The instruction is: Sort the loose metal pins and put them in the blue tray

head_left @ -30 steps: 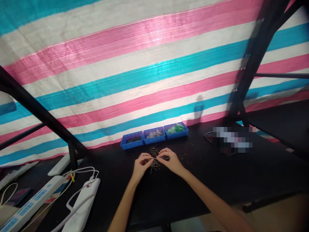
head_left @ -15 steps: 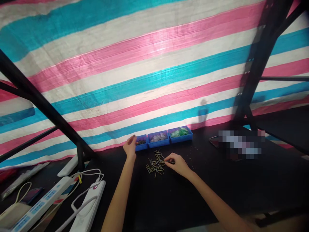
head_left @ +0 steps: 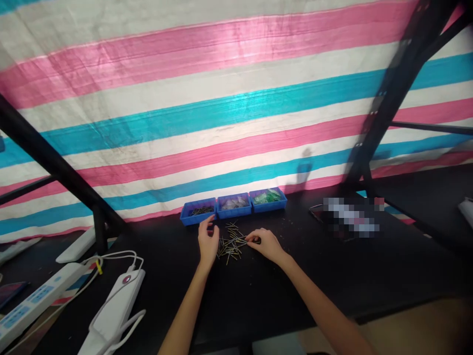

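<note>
left hand [head_left: 207,242] nearer one rod pile [head_left: 232,243], before three trays [head_left: 234,212]

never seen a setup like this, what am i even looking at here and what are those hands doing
There is no machine: these are a person's bare hands, seen by a camera worn on the head, looking forward and down. On the black tabletop lies a loose pile of thin metal rods. Behind it, three blue rectangular bins stand in a row: the left bin holds similar rods, the middle bin clear pieces, the right bin greenish ones. The right hand seems to pinch one rod at the pile's edge; the left hand is partly open beside it.
</note>
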`<state>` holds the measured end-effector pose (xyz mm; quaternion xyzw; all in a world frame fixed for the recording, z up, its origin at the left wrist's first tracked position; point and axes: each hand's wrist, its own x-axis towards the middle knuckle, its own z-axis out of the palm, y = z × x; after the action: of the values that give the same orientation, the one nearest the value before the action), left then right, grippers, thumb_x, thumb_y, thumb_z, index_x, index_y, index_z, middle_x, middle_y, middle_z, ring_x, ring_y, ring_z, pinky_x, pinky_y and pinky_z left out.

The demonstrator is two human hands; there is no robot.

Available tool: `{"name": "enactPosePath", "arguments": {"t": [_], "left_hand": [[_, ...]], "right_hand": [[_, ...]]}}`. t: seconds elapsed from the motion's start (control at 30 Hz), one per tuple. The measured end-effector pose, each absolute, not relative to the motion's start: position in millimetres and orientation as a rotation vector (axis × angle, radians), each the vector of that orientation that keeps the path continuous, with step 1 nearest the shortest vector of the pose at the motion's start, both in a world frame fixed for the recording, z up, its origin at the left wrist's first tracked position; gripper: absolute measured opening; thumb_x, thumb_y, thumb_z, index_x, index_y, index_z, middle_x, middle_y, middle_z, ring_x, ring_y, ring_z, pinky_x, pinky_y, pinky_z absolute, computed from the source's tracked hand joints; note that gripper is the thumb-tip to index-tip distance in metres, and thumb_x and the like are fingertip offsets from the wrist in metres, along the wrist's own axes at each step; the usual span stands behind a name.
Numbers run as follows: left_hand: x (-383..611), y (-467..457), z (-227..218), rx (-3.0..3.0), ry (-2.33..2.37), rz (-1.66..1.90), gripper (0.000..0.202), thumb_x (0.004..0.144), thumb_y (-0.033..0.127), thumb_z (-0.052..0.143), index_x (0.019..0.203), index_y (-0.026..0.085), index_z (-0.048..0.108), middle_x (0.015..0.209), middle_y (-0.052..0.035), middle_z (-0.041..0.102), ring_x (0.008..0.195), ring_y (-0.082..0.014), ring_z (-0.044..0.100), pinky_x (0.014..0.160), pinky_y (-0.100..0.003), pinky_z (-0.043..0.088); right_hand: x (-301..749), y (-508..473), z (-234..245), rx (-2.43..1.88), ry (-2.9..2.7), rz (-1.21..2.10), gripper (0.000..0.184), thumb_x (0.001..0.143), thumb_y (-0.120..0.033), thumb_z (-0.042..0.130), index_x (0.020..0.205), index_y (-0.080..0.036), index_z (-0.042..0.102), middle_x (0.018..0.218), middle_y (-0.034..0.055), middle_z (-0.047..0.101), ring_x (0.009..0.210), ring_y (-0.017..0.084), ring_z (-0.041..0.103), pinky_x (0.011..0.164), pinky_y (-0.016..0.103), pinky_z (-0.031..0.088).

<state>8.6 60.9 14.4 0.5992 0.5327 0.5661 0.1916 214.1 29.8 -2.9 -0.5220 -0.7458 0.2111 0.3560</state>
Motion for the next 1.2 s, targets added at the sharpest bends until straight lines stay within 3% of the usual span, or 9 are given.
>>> {"name": "enactPosePath", "arguments": {"t": [0.2,0.47,0.63,0.8,0.93,1.2], "left_hand": [[25.2,41.4,5.6,1.785,1.416,1.467,0.022,0.077,0.019,0.049,0.097,0.019,0.06,0.098,-0.0057,0.057,0.082,-0.0158,0.054,0.066,-0.026,0.045],[36.2,32.0,13.6,1.977,1.278,1.366,0.018,0.078,0.018,0.049,0.089,0.021,0.063,0.09,-0.0043,0.058,0.086,-0.0176,0.054,0.07,-0.028,0.044],[36.7,30.6,15.6,1.983,1.268,1.349,0.018,0.078,0.018,0.048,0.089,0.021,0.063,0.09,-0.0044,0.058,0.087,-0.0175,0.053,0.07,-0.028,0.044],[33.3,32.5,16.0,1.934,1.315,1.405,0.018,0.078,0.018,0.048,0.087,0.021,0.063,0.088,-0.0039,0.059,0.08,-0.0158,0.054,0.067,-0.026,0.043],[30.2,33.6,16.0,1.922,1.346,1.418,0.019,0.078,0.018,0.048,0.088,0.02,0.064,0.086,-0.0038,0.058,0.078,-0.0151,0.053,0.065,-0.026,0.042],[30.3,34.7,14.5,1.888,1.35,1.417,0.018,0.078,0.019,0.047,0.087,0.019,0.063,0.086,-0.0037,0.057,0.076,-0.014,0.053,0.066,-0.025,0.042]], "right_hand": [[210.4,25.5,2.2,-1.44,-2.008,0.424,0.009,0.078,-0.023,0.06,0.082,-0.026,0.068,0.079,-0.0006,0.068,0.074,0.016,0.054,0.07,0.029,0.034],[207.3,25.8,6.6,-1.438,-1.956,0.381,0.016,0.087,-0.027,0.048,0.088,-0.026,0.064,0.085,0.0005,0.066,0.081,0.017,0.052,0.075,0.031,0.031],[215.1,26.6,7.9,-1.444,-1.97,0.438,0.013,0.083,-0.031,0.054,0.084,-0.026,0.067,0.081,0.0002,0.067,0.078,0.017,0.053,0.074,0.031,0.032],[231.1,27.0,7.6,-1.306,-2.07,0.664,0.015,0.069,-0.034,0.069,0.082,-0.028,0.07,0.085,-0.0015,0.068,0.083,0.017,0.057,0.076,0.029,0.036],[230.5,26.9,8.8,-1.34,-2.085,0.609,0.011,0.07,-0.029,0.068,0.081,-0.027,0.07,0.084,-0.0009,0.068,0.084,0.018,0.057,0.079,0.032,0.035],[221.7,27.2,2.8,-1.403,-2.088,0.3,0.032,0.085,-0.027,0.048,0.116,-0.029,0.055,0.125,0.0051,0.052,0.118,0.021,0.042,0.094,0.041,0.026]]}}
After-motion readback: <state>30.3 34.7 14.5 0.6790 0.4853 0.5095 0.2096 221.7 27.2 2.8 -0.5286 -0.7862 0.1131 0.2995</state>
